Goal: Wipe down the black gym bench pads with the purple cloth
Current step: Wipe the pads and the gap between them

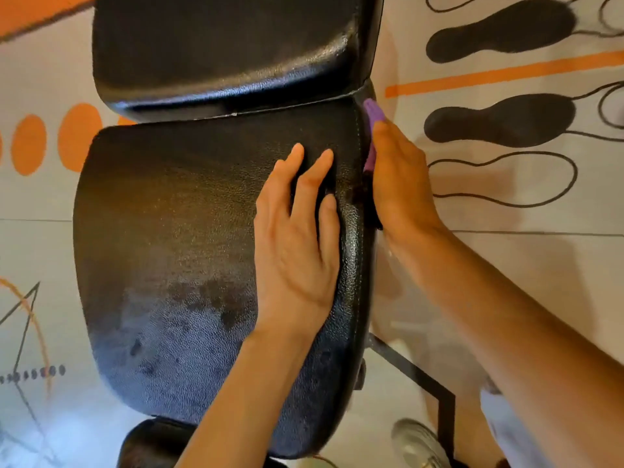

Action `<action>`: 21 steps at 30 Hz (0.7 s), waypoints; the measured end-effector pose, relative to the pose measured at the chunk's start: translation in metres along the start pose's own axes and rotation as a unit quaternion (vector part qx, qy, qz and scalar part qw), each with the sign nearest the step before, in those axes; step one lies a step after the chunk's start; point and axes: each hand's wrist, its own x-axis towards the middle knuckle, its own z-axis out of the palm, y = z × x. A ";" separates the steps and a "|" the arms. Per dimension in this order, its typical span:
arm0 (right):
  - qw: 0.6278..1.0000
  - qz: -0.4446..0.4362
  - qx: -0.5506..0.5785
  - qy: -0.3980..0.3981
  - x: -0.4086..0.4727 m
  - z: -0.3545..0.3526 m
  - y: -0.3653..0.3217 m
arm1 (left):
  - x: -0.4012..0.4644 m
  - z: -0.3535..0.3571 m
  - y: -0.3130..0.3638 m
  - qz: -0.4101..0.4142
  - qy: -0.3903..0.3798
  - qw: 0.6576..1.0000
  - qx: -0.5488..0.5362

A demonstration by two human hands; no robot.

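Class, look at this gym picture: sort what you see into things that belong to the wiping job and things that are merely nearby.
Part of the job:
seat pad
back pad
purple cloth
left hand, flat on the seat pad
right hand, pressing the cloth to the pad's side

Merely nearby:
patterned floor
shoe
bench frame

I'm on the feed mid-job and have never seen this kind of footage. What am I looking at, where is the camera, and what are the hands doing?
One camera, worn on the person's head, looks down at their bare hands; there is no robot. Below is a black gym bench: the seat pad nearest, the back pad beyond it. The left hand lies flat and open on top of the seat pad. The right hand presses the purple cloth against the pad's right side edge; only part of the cloth shows. The floor has orange marks and printed black footprints. A shoe shows at the bottom.
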 end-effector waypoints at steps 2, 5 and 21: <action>0.997 -0.068 -0.036 -0.013 -0.038 0.001 0.003 | 0.000 0.001 0.000 -0.009 -0.003 1.000 -0.004; 0.990 -0.117 -0.052 -0.062 -0.076 -0.003 0.004 | 0.000 0.002 0.000 -0.008 0.004 1.000 0.006; 0.989 0.006 -0.142 0.030 0.027 0.017 -0.037 | 0.002 -0.007 0.004 -0.024 -0.033 0.999 0.019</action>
